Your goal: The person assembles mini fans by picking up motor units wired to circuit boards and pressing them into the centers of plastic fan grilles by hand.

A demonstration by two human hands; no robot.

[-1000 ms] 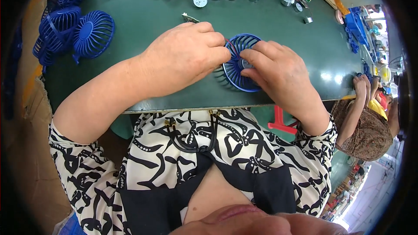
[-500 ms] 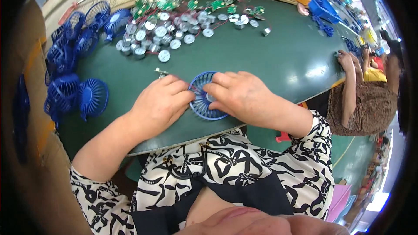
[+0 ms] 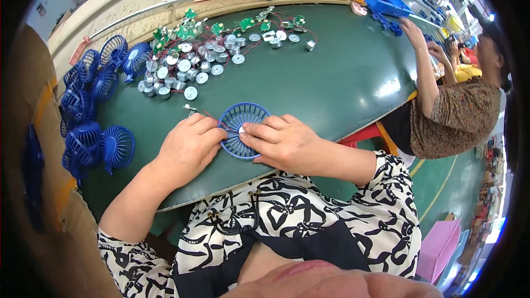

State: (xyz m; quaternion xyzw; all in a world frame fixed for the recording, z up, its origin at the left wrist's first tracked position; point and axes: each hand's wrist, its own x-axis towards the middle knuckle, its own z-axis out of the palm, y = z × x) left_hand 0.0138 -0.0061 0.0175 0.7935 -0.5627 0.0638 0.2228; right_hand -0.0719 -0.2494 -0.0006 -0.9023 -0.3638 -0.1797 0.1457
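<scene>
A round blue fan grille (image 3: pixel 243 128) lay flat on the green desk (image 3: pixel 342 83), close to its near edge and right in front of the person. The left hand (image 3: pixel 190 146) rested at the grille's left rim, its fingers curled, with the fingertips pressed against the plastic near a thin red wire (image 3: pixel 208 115) that ran off to the upper left. The right hand (image 3: pixel 281 142) lay over the grille's lower right part, its grip pinched shut at the middle of the grille; what sat between the fingertips was too small to tell.

Further back on the desk was a heap of small round silver motors (image 3: pixel 182 74) with red wires and green circuit boards (image 3: pixel 221 26). A stack of blue fan grilles (image 3: pixel 91 116) sat at the left edge. At the far right another person (image 3: pixel 458 107) in a brown patterned top reached an arm onto the desk.
</scene>
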